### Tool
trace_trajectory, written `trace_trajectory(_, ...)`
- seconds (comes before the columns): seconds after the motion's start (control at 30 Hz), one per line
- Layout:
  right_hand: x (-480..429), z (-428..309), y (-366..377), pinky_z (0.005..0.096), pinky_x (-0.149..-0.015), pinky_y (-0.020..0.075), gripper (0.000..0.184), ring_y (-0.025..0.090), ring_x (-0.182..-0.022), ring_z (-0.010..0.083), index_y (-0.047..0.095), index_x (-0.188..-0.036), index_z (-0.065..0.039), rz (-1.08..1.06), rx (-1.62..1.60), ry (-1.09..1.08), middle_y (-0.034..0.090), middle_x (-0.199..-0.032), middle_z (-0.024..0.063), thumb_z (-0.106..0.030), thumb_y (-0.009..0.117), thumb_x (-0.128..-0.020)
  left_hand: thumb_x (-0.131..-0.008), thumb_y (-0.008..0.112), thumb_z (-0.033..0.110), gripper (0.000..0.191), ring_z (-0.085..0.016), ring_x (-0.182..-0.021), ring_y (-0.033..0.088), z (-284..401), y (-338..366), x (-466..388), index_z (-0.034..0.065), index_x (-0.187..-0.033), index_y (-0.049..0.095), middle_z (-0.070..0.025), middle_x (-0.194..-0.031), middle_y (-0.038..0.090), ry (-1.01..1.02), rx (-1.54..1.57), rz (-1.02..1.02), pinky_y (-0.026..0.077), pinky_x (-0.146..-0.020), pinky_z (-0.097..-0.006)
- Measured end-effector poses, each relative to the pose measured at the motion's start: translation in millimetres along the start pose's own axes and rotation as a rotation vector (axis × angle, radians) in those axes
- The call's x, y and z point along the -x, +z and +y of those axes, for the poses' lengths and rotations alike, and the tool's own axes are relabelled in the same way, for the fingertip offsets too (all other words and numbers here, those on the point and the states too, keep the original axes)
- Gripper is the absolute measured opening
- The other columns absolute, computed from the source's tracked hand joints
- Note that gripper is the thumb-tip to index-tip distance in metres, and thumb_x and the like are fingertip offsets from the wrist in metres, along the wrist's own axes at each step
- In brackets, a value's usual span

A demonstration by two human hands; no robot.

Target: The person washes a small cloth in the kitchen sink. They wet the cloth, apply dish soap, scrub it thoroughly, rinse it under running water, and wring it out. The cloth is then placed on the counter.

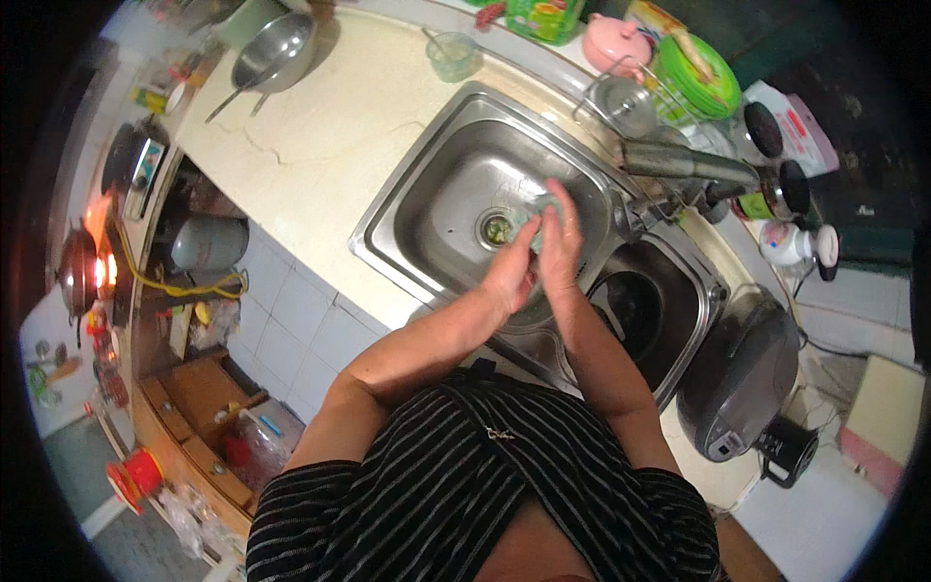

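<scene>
Both my hands are over the stainless-steel sink basin, close together near its right side. My left hand holds a pale green, see-through object, perhaps a small glass bowl; its shape is blurred and mostly covered by fingers. Against the other side of it lies my right hand, fingers long and close together. Just left of the hands is the drain, with green and yellowish scraps in its strainer. A thick metal faucet reaches in from the right.
A second basin holds a dark round pan. On the counter stand a steel bowl and a green glass bowl with a utensil. Flames burn under a pot at far left. A dark appliance sits right.
</scene>
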State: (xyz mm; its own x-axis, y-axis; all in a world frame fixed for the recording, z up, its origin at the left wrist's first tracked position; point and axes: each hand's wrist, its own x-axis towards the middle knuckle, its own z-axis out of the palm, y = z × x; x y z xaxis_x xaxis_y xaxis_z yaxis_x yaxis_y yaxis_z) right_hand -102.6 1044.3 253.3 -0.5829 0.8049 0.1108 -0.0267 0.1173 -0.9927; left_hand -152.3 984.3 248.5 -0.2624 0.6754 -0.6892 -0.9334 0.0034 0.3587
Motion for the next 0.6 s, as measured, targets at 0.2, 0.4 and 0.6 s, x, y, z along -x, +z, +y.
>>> trace_trajectory(0.2,-7,-4,-3,0.0394,-0.108,0.0282,0.050,0.040,-0.129,0.0323,0.044,-0.135,-0.005,-0.416,0.423,-0.491,0.037,-0.142,0.0186,-0.004,0.052,-0.085,-0.094,0.044,0.050,0.051,-0.026,-0.109,0.052,24,-7,-2,0.0110,-0.127,0.047,-0.0137,-0.121,0.054,-0.070,0.234,0.005,0.045,-0.088,-0.0395)
trace_trajectory(0.4,-10,1,24,0.0338,-0.100,0.0365,0.041,0.050,-0.116,0.0237,0.050,-0.125,0.002,-0.170,-0.006,0.081,0.052,-0.125,0.0173,-0.012,0.057,-0.087,-0.091,0.047,0.034,0.034,-0.024,-0.099,0.053,31,-3,-15,0.0085,-0.113,0.057,-0.0099,-0.106,0.058,0.071,0.009,0.115,0.045,-0.080,-0.0440)
trace_trajectory(0.6,-14,17,36,0.0305,-0.082,0.0440,0.027,0.056,-0.087,0.0168,0.059,-0.098,0.000,-0.083,-0.077,0.223,0.063,-0.091,0.0086,-0.025,0.052,-0.092,-0.092,0.048,0.037,0.036,-0.018,-0.086,0.055,28,-8,-19,0.0041,-0.103,0.059,-0.0091,-0.093,0.059,0.259,-0.065,0.154,0.046,-0.074,-0.0329)
